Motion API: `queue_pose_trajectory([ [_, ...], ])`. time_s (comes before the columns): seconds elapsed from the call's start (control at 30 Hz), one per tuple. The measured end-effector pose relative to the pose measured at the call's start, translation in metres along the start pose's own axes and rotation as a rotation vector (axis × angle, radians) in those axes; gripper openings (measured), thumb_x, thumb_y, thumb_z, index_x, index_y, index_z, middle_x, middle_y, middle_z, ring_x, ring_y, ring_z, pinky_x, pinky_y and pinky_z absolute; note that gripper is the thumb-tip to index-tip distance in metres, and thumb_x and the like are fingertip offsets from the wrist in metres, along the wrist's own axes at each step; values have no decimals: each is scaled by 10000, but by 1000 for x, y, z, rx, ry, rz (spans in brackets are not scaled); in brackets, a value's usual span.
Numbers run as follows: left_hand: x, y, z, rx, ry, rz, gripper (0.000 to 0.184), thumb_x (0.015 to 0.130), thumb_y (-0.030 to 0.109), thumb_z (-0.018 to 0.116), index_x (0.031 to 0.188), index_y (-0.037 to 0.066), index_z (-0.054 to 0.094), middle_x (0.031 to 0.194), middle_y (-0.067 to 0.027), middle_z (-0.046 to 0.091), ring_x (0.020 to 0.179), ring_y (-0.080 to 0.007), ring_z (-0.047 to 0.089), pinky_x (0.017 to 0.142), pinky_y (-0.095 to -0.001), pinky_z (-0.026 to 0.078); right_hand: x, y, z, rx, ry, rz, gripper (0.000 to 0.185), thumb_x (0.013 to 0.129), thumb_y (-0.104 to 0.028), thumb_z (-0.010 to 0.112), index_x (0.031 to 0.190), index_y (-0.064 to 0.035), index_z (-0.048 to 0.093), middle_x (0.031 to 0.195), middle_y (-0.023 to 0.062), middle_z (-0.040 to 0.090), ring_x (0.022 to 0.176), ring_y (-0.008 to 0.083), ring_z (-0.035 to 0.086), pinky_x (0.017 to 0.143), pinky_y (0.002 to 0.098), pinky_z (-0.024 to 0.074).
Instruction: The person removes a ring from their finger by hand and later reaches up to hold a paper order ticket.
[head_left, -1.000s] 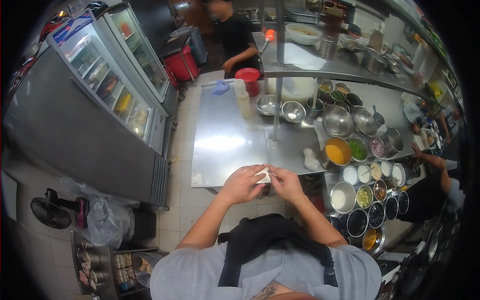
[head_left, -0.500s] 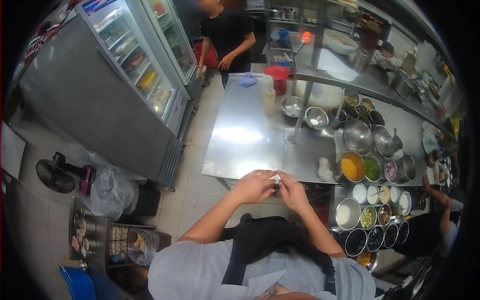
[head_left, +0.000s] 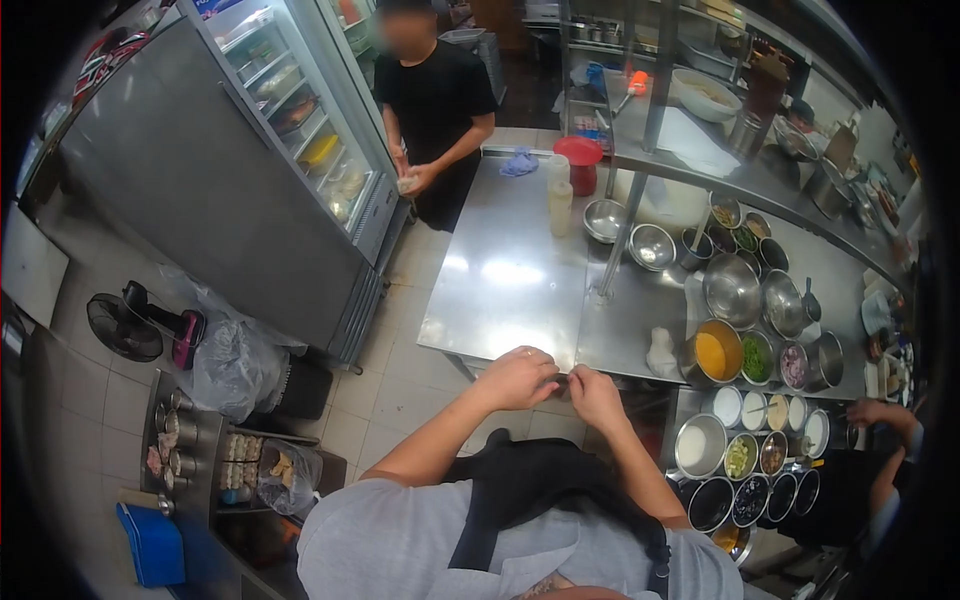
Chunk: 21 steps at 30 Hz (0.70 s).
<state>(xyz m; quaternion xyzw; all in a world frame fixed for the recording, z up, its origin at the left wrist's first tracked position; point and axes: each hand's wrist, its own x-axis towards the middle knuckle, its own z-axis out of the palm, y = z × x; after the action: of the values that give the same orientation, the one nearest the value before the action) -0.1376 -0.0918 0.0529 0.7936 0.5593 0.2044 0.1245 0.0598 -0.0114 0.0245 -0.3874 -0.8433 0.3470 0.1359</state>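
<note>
Both hands meet in front of my body at the near edge of the steel table (head_left: 500,305). My left hand (head_left: 518,381) has its fingers curled, and my right hand (head_left: 594,394) is closed in a pinch facing it. A small dark thing shows between the fingertips, too small to name. Just beyond the right hand, on the table, lies a crumpled white cloth (head_left: 661,352). Right of that stands a steel pot of orange food (head_left: 711,353), with a pot of chopped greens (head_left: 757,358) beside it.
Several steel containers of ingredients (head_left: 740,455) fill the rack at right. A co-worker in black (head_left: 436,105) stands between the fridge (head_left: 215,185) and the table, holding something pale. Another person's arm (head_left: 888,425) reaches in at far right. A fan (head_left: 128,325) stands left.
The co-worker in black has come closer along the fridge, hands now together. My hands have tilted slightly; the white bit seen between them before no longer shows. The view has shifted a little.
</note>
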Motion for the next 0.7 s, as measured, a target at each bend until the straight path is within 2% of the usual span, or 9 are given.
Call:
queue_pose_trajectory([
  [0.07, 2, 2, 2, 22, -24, -19, 263, 897, 265, 647, 1030, 43, 692, 1022, -125, 666, 1009, -311, 630, 934, -414, 482, -2, 0, 2, -81, 11, 32, 250, 961, -237, 527, 917, -15, 633, 842, 241, 680, 846, 447, 652, 754, 553, 501],
  [0.2, 5, 6, 5, 30, 7, 0, 206, 881, 238, 651, 961, 51, 683, 942, -112, 633, 937, -313, 625, 883, -418, 488, 2, -6, -2, -114, -25, 40, 264, 962, -242, 517, 920, -9, 635, 854, 261, 677, 860, 452, 653, 767, 553, 502],
  [0.47, 10, 7, -3, 59, 27, -12, 171, 855, 211, 665, 910, 50, 669, 967, -101, 640, 940, -304, 629, 889, -405, 486, 10, -16, -13, -184, -62, -1, 272, 961, -228, 498, 896, 9, 614, 846, 275, 668, 843, 465, 645, 773, 556, 496],
  [0.57, 9, 5, -7, 77, 178, 48, 131, 843, 169, 673, 893, 48, 667, 1007, -86, 656, 947, -287, 635, 896, -391, 488, 9, -23, -20, -158, -16, -67, 244, 956, -197, 505, 880, 13, 605, 837, 277, 661, 829, 469, 635, 759, 566, 479],
  [0.7, 5, 3, -14, 140, 215, -24, 125, 847, 174, 673, 876, 52, 670, 982, -62, 655, 935, -249, 633, 885, -377, 489, 1, -41, -32, -191, -36, -106, 247, 957, -199, 506, 880, 14, 604, 843, 273, 663, 834, 472, 633, 761, 568, 477],
])
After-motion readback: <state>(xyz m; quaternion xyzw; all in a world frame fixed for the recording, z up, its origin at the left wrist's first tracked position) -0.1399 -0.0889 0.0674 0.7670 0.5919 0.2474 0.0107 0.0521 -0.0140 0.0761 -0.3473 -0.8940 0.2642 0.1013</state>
